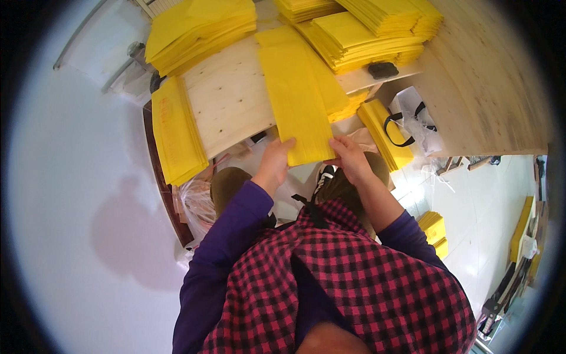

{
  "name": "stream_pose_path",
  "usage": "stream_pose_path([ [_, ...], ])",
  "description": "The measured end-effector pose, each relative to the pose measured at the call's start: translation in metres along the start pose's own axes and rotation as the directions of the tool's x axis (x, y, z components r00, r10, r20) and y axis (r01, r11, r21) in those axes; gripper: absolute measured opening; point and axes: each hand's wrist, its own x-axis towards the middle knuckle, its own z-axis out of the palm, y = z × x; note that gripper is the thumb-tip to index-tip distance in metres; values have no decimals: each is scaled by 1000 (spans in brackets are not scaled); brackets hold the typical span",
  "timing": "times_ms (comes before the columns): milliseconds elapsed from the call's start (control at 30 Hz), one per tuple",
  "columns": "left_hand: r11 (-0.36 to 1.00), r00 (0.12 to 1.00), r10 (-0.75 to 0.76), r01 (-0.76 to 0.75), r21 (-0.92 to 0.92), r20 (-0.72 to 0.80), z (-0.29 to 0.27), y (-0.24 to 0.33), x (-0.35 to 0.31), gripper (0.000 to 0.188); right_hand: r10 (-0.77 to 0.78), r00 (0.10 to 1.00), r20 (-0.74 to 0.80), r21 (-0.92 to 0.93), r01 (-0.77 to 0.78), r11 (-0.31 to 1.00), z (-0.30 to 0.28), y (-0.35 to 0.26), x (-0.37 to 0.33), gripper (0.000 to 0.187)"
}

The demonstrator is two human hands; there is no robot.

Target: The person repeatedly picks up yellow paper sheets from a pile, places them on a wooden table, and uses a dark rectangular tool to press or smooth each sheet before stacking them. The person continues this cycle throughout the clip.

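Both hands grip the near end of a long, flat bundle of yellow paper sheets (296,100). My left hand (275,163) is closed on its left corner, thumb on top. My right hand (351,159) pinches the right corner the same way. The bundle's near end juts past the table edge over my lap, while its far part lies on the pale wooden table (227,97). Beneath its right side, more yellow sheets (330,88) show at a slant. The fingers under the bundle are mostly hidden.
Yellow paper stacks stand at the back left (200,29) and back right (365,38); another (175,130) lines the table's left edge. A black object (383,71) sits at right. Below it are a yellow bundle (384,134) and a white bag (415,115) with black handles. A wooden panel (483,76) rises right.
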Motion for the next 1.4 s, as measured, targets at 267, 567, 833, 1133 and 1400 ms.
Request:
stream_pose_path([
  [267, 964, 972, 233, -229, 132, -19, -21, 3, -35, 27, -108, 991, 85, -156, 120, 980, 26, 30, 19, 22],
  [567, 986, 961, 130, -100, 130, -243, -81, 23, -16, 25, -217, 969, 118, -443, 247, 862, 91, 47, 76, 19],
  [833, 978, 924, 206, -185, 93, -322, -100, 15, 8, 22, -198, 976, 86, -465, 215, 859, 101, 61, 95, 19],
  [1133, 982, 925, 58, -121, -146, -377, -89, 25, 3, 29, -221, 975, -16, -474, 187, 860, 108, 56, 96, 28],
  [1400, 964, 954, 1, -81, -255, -300, -93, 11, -1, 30, -77, 996, 45, -228, 85, 970, 101, 47, 83, 26],
])
